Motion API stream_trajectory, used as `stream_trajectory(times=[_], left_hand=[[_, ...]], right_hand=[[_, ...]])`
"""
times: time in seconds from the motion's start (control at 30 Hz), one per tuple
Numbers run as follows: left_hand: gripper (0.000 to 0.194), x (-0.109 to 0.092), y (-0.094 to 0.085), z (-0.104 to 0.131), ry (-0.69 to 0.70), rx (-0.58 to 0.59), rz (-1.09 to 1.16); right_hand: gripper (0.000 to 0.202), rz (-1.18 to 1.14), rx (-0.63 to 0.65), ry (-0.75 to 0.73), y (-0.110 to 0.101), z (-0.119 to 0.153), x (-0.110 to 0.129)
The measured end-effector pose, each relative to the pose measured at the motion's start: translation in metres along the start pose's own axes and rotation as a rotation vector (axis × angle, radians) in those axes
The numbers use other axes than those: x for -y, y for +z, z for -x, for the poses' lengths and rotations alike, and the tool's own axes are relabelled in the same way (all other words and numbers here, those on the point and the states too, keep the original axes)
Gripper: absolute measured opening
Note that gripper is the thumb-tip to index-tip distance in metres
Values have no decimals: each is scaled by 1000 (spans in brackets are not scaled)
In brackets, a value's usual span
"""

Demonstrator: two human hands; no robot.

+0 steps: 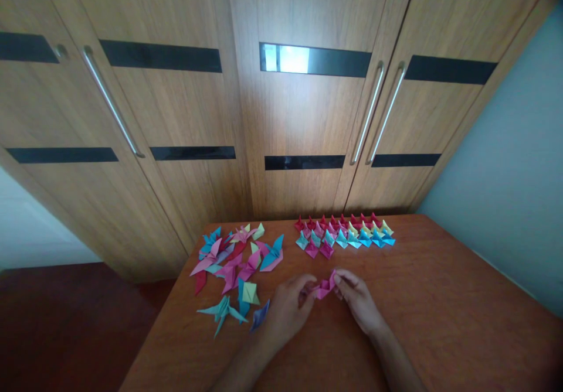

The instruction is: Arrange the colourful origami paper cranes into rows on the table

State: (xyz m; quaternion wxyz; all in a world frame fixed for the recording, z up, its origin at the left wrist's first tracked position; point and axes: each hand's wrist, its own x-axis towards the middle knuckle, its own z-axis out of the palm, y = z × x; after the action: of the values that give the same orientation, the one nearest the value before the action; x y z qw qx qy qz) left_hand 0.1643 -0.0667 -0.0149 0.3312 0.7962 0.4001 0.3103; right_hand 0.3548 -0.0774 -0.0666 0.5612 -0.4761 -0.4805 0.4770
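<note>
Between my two hands, just above the table, is a pink folded paper piece (325,288), likely an origami crane by the look of its neighbours. My left hand (291,304) pinches its left end between thumb and fingers. At its upper right end, my right hand (355,299) grips a point of the paper. Beyond the hands stand rows of small origami cranes (341,238) in red, pink, yellow, teal and blue. Left of my left hand lies a loose pile of folded paper pieces (231,272), with a teal crane (222,311) and a purple piece (260,316) nearest me.
The brown wooden table (440,310) extends to the right and toward me. Behind it rises a wooden wardrobe (303,111) with metal handles and dark strips. A pale wall (505,204) borders the right side, and dark red floor (79,321) shows at left.
</note>
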Motion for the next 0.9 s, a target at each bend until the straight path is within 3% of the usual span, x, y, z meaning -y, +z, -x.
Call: stream_trajectory(times=[0.33,0.57,0.67,0.77,0.9], left_hand=[[16,-12,-3,-3,52,110,206],[16,-4,15,-17,-20,58,293],[17,-2,27,-30,4,7,165],[20,-5,39,-48,109,32,-137],[26,-8,57,-76,192,138,-470]], right_hand=[[28,-193,1,87,-3,-1,2],[32,-160,-133,50,-10,-6,-2],[31,-57,-359,-2,-25,-12,-11],[31,115,-568,-24,-42,-18,-23],[37,299,-586,-36,-51,-20,-30]])
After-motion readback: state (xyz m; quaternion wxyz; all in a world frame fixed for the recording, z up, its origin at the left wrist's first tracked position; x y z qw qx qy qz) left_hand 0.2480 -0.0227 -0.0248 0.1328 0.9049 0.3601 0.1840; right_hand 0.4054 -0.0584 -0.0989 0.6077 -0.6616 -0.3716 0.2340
